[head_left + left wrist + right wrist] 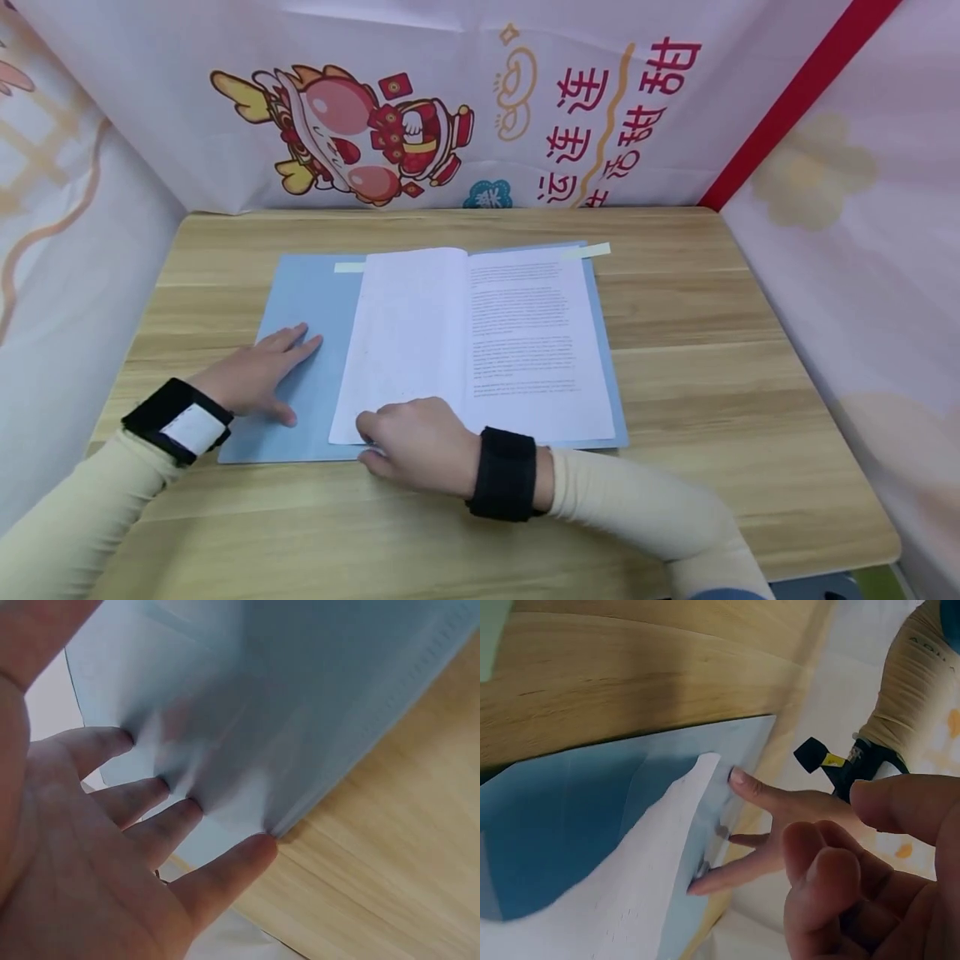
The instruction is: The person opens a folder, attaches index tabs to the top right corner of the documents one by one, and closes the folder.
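A light blue folder (307,287) lies open on the wooden table, with white pages (416,333) spread over its middle and right. Dense print covers the right-hand page (517,333); the left-hand page looks almost blank. My left hand (262,371) rests on the folder's left part with fingers spread, its fingertips pressing the blue sheet (330,682) in the left wrist view. Over the pages' lower left edge is my right hand (427,446), fingers curled and thumb apart from them. Nothing shows between its thumb and fingers (836,877) in the right wrist view.
Pale strips of tape (348,267) stick out at the top left and top right of the pages. The wooden table (690,358) extends around the folder. Printed cloth (420,50) hangs behind and at both sides.
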`<action>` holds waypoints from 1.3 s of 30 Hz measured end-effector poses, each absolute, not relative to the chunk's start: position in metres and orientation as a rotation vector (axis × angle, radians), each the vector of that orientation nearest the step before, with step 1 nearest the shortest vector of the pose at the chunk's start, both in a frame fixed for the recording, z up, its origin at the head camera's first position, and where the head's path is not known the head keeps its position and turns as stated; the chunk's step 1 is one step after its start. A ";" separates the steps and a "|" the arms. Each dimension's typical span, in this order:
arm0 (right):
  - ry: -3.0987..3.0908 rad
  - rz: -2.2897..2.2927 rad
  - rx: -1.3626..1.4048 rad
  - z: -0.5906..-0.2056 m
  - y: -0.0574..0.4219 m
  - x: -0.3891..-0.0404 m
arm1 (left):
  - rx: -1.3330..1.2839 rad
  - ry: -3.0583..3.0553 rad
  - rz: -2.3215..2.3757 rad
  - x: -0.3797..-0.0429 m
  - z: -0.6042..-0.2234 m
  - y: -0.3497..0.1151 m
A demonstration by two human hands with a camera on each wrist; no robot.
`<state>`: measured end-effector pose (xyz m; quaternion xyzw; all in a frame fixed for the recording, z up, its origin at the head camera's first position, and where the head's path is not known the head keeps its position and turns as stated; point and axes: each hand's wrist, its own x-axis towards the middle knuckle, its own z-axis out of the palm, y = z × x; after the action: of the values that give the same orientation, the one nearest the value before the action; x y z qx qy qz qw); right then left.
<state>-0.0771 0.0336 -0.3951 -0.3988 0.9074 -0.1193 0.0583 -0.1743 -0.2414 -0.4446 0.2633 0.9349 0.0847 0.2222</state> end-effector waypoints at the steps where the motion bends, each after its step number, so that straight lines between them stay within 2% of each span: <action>1: 2.752 -0.334 -1.209 -0.396 0.029 -0.078 | 0.724 2.583 0.240 -0.174 -0.445 -0.241; 12: 2.779 -0.100 -1.144 -0.433 -0.026 -0.084 | 0.726 2.573 0.270 -0.172 -0.444 -0.239; 19: 2.777 0.065 -1.012 -0.458 -0.047 -0.090 | 0.738 2.571 0.288 -0.172 -0.442 -0.239; 25: 2.790 0.168 -0.971 -0.461 -0.052 -0.090 | 0.734 2.572 0.280 -0.171 -0.442 -0.238; 39: 2.769 0.092 -0.954 -0.460 -0.050 -0.091 | 0.745 2.560 0.286 -0.171 -0.442 -0.239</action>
<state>-0.0911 -0.0505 -0.4605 -0.3239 0.9397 0.0313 0.1054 -0.1713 -0.2393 -0.4418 0.2706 0.9295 0.1038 0.2281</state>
